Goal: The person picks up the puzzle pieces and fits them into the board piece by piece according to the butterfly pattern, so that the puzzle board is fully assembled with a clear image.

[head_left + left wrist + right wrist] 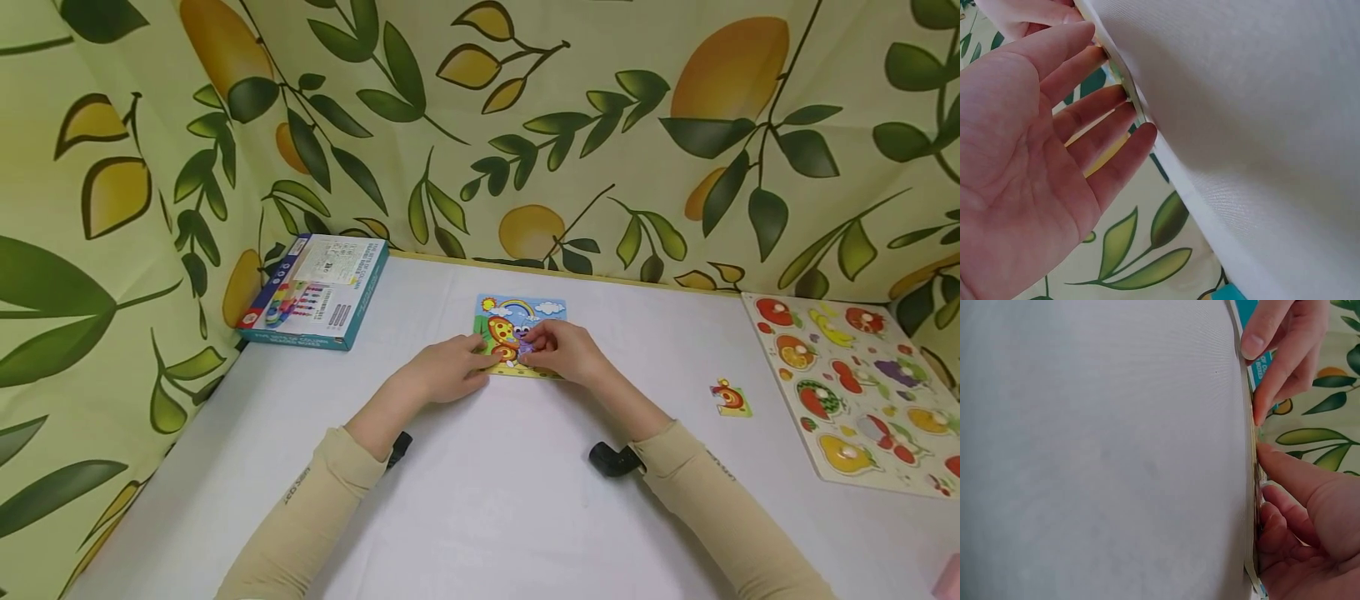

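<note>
A small picture puzzle (516,310) with a rainbow, a sun and a colourful cartoon creature lies flat on the table in the head view. My left hand (453,367) reaches in from its left side, its fairly straight fingertips resting on the lower left of the picture. In the left wrist view the left hand's palm (1022,150) shows, fingers extended to the board's edge. My right hand (566,350) curls over the puzzle's right side, thumb and fingers pinching a purple puzzle piece (527,347) at the picture. A loose puzzle piece (732,399) with an orange spiral lies to the right.
A boxed toy set (318,287) lies at the back left. On the right is a wooden fruit peg board (840,450). Black wrist-camera parts (615,459) show by the sleeves. A patterned curtain (600,150) closes off the back, and a pink thing (948,579) peeks in at the lower right.
</note>
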